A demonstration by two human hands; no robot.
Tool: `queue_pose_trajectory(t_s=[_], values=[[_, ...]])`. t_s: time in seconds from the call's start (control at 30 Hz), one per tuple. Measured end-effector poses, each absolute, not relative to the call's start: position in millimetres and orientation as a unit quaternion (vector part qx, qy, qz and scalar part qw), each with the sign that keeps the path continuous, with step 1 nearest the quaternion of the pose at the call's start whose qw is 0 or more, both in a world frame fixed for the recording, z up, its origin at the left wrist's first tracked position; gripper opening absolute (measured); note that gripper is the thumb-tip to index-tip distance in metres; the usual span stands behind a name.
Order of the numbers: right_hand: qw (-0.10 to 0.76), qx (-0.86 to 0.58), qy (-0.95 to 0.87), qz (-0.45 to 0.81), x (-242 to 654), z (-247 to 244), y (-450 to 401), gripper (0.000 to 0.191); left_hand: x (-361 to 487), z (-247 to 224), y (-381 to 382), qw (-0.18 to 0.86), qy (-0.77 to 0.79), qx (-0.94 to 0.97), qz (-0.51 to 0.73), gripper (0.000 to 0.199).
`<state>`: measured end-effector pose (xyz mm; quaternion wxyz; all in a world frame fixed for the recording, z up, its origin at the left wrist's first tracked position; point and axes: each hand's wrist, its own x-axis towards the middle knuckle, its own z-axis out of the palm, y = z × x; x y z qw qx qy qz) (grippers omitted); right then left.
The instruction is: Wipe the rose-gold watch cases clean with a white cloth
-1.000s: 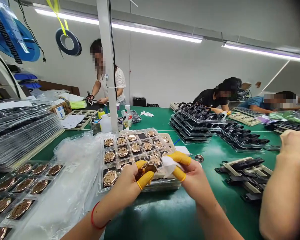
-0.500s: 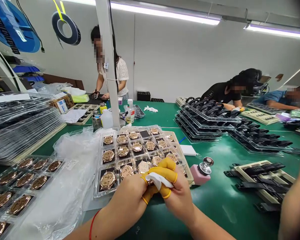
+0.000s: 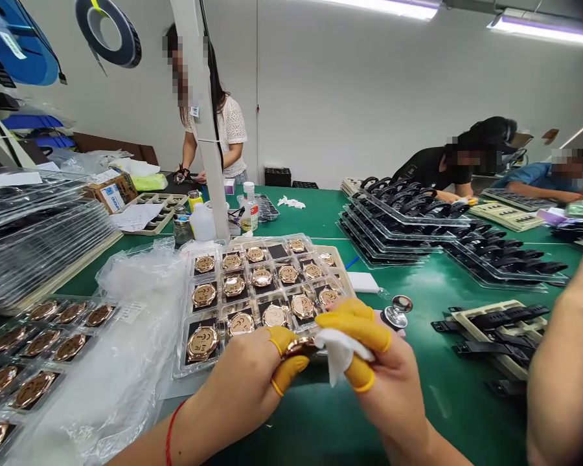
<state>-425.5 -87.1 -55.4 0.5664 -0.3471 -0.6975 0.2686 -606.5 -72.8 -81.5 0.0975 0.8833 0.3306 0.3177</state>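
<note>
Between the yellow-capped thumb and finger of my left hand (image 3: pixel 252 372) is a rose-gold watch case (image 3: pixel 301 346), held edge-on. My right hand (image 3: pixel 376 356), also in yellow finger cots, pinches a white wiping cloth (image 3: pixel 340 349) whose edge meets the right side of the case. Just beyond my hands lies a clear plastic tray (image 3: pixel 179 362) holding several rose-gold watch cases, backs up, in square pockets with black pads; one pocket at the back shows only its pad. A pink pump bottle (image 3: pixel 397 314) with a metal top stands behind my right hand, partly hidden by it.
Crumpled clear plastic (image 3: pixel 121 362) and another tray of watch cases (image 3: pixel 43 340) lie left, below stacked trays (image 3: pixel 43 239). Stacked trays of black straps (image 3: pixel 398 220) stand right, near a strap holder (image 3: pixel 495 330). Someone's arm (image 3: pixel 563 362) reaches in at the right edge. A post (image 3: pixel 201 123) rises ahead.
My hands have come apart somewhat, the right one moving right with the cloth, so the watch case edge now shows between them. The view has shifted slightly.
</note>
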Motion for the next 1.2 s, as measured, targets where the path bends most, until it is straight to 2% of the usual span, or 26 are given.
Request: queue_pose_trajectory(t_s=[0.13, 0.23, 0.3, 0.33, 0.4, 0.5, 0.63, 0.73, 0.8, 0.87, 0.93, 1.07, 1.13, 1.2], values=[[0.461, -0.349, -0.793, 0.191, -429.7, -58.6, -88.2, 0.039, -609.3, -71.2, -74.5, 0.215, 0.348, 0.846, 0.34, 0.027], [0.509, -0.355, -0.766, 0.168, -435.1, -67.1, -82.5, 0.04, -605.6, -65.3, -77.3, 0.376, 0.352, 0.775, 0.367, 0.017], [0.553, -0.355, -0.723, 0.213, -440.9, -73.5, -78.6, 0.031, -604.0, -65.0, -79.7, 0.415, 0.355, 0.751, 0.371, 0.017], [0.572, -0.351, -0.692, 0.267, -444.8, -76.6, -77.0, 0.024, -604.2, -66.3, -80.8, 0.395, 0.364, 0.76, 0.365, 0.018], [0.595, -0.333, -0.603, 0.414, -454.2, -81.9, -75.1, 0.013, -606.3, -71.4, -82.7, 0.286, 0.384, 0.807, 0.346, 0.021], [0.6, -0.299, -0.455, 0.586, -468.5, -87.5, -76.1, 0.022, -608.9, -81.4, -84.1, 0.091, 0.381, 0.86, 0.325, 0.024], [0.619, -0.317, -0.31, 0.648, -476.1, -87.8, -79.1, 0.03, -604.5, -84.7, -82.6, -0.02, 0.327, 0.886, 0.328, 0.03], [0.574, -0.311, -0.315, 0.689, -470.5, -81.0, -76.2, 0.03, -602.2, -78.1, -79.9, -0.047, 0.272, 0.903, 0.329, 0.033], [0.524, -0.305, -0.355, 0.712, -462.9, -74.5, -71.9, 0.028, -604.0, -74.1, -78.2, -0.027, 0.262, 0.904, 0.337, 0.028], [0.493, -0.317, -0.392, 0.709, -453.4, -68.3, -67.2, 0.027, -607.5, -73.4, -76.8, 0.042, 0.276, 0.891, 0.359, 0.019], [0.509, -0.335, -0.416, 0.675, -443.6, -63.5, -63.4, 0.029, -611.2, -75.7, -75.2, 0.133, 0.307, 0.859, 0.387, 0.018], [0.561, -0.335, -0.465, 0.597, -429.3, -59.6, -61.1, 0.03, -617.6, -80.9, -71.1, 0.287, 0.376, 0.787, 0.397, 0.034], [0.525, -0.359, -0.51, 0.58, -427.8, -60.3, -62.9, 0.02, -620.7, -79.6, -70.0, 0.316, 0.374, 0.786, 0.379, 0.029], [0.469, -0.393, -0.554, 0.565, -430.0, -61.5, -65.9, 0.04, -623.7, -76.1, -70.0, 0.282, 0.357, 0.813, 0.365, 0.024]])
